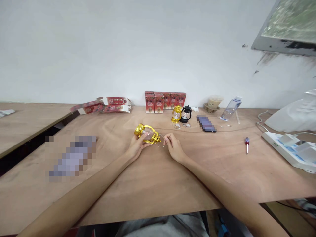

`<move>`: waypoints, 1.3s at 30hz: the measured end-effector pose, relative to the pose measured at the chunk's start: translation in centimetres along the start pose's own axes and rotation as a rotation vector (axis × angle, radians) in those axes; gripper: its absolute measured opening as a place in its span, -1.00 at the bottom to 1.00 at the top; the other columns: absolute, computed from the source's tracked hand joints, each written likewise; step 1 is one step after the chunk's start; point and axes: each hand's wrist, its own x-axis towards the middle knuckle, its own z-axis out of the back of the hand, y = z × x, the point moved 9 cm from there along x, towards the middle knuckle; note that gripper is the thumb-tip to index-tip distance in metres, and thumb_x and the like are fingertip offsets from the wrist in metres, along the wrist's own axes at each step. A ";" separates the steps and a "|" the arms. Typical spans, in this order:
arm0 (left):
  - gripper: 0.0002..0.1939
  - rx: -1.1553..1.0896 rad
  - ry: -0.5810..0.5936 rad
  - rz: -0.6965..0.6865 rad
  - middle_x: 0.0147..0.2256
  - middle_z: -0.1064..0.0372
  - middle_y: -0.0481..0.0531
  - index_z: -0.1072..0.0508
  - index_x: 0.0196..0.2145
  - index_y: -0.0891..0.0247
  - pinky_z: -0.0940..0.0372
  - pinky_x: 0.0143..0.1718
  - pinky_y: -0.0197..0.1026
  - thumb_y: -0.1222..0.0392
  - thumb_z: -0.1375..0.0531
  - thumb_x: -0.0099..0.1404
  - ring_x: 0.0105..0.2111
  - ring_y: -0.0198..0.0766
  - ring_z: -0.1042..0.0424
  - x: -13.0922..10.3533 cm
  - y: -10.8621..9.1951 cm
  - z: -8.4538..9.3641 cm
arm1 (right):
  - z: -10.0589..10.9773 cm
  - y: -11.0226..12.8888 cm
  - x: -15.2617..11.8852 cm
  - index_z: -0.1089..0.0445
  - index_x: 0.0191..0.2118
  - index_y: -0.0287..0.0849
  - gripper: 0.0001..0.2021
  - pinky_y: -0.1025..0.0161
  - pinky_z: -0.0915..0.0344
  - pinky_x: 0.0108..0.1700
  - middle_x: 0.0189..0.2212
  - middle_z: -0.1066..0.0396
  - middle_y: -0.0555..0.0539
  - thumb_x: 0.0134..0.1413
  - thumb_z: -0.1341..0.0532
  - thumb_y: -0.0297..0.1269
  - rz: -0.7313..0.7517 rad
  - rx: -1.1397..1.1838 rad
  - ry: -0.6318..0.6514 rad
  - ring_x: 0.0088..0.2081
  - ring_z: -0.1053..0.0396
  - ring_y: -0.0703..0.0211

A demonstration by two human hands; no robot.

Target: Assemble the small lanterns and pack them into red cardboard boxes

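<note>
Centrally, the left hand (138, 145) holds the big lantern (148, 134), gold with a clear globe, its fingers and thumb wrapped around the middle. The lantern lies tilted above the table (153, 184), its base toward the upper left and its top toward the right hand (174, 146). That hand pinches a thin wire (161, 135) between thumb and fingertips, right beside the lantern's top; whether the wire is attached there cannot be told. Beyond the right hand's grip stand a small gold lantern (176, 114) and a black lantern (186, 114), side by side, with red boxes (154, 103) upright behind them. Past the left hand's grip, toward the wall, lie flattened cartons (112, 107). To the right of both grips are a phone (206, 123), a cup (213, 102), a tilted bottle (231, 108), a screwdriver (247, 144) and, farthest over, a power strip (291, 149).
</note>
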 end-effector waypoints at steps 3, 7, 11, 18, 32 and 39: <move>-0.59 0.006 0.016 0.024 -0.18 -0.45 0.10 -0.36 -0.18 0.27 -0.43 -0.21 -0.06 0.10 -0.33 0.04 -0.20 -0.15 -0.47 0.0 0.2 -0.1 | 0.1 0.1 0.0 -0.13 -0.40 -0.11 -0.81 0.29 -0.20 -0.35 -0.50 -0.29 0.04 0.22 0.07 -0.22 0.002 -0.014 -0.011 -0.48 -0.24 0.25; -0.63 0.024 0.044 0.036 -0.20 -0.46 0.09 -0.37 -0.20 0.26 -0.42 -0.21 -0.06 0.09 -0.31 0.06 -0.22 -0.16 -0.48 -0.1 0.2 -0.3 | 0.3 0.3 0.0 -0.13 -0.40 -0.10 -0.82 0.28 -0.21 -0.34 -0.49 -0.29 0.03 0.21 0.06 -0.22 0.018 -0.016 -0.027 -0.47 -0.25 0.25; -0.66 0.008 0.046 0.056 -0.18 -0.46 0.09 -0.38 -0.19 0.23 -0.42 -0.20 -0.07 0.07 -0.29 0.10 -0.20 -0.15 -0.47 0.0 0.5 -0.3 | 0.2 0.4 -0.1 -0.13 -0.39 -0.10 -0.83 0.28 -0.21 -0.35 -0.50 -0.27 0.03 0.21 0.07 -0.23 0.018 -0.028 -0.024 -0.48 -0.25 0.24; -0.71 -0.025 0.065 0.150 -0.17 -0.46 0.12 -0.43 -0.20 0.26 -0.44 -0.28 -0.18 0.03 -0.21 0.19 -0.23 -0.18 -0.48 0.2 1.1 -0.5 | 0.1 0.9 -0.2 -0.09 -0.37 -0.10 -0.86 0.28 -0.21 -0.35 -0.50 -0.24 0.04 0.21 0.08 -0.25 0.031 -0.026 -0.008 -0.48 -0.25 0.24; -0.76 -0.146 0.025 0.264 -0.36 -0.45 0.04 -0.38 -0.18 0.33 -0.42 -0.49 -0.38 0.14 -0.02 0.36 -0.48 -0.37 -0.46 0.0 1.4 -0.9 | -0.6 1.3 -0.2 -0.07 -0.34 -0.10 -0.88 0.29 -0.22 -0.32 -0.48 -0.28 0.02 0.22 0.11 -0.27 0.077 -0.054 -0.015 -0.46 -0.27 0.25; -0.75 -0.209 0.030 0.255 -0.36 -0.46 0.05 -0.36 -0.15 0.33 -0.44 -0.47 -0.36 0.14 0.00 0.37 -0.47 -0.35 -0.47 0.3 1.5 -0.8 | -0.3 1.2 -0.1 -0.07 -0.35 -0.10 -0.88 0.29 -0.24 -0.31 -0.48 -0.29 0.02 0.22 0.10 -0.28 0.073 -0.079 -0.050 -0.45 -0.29 0.25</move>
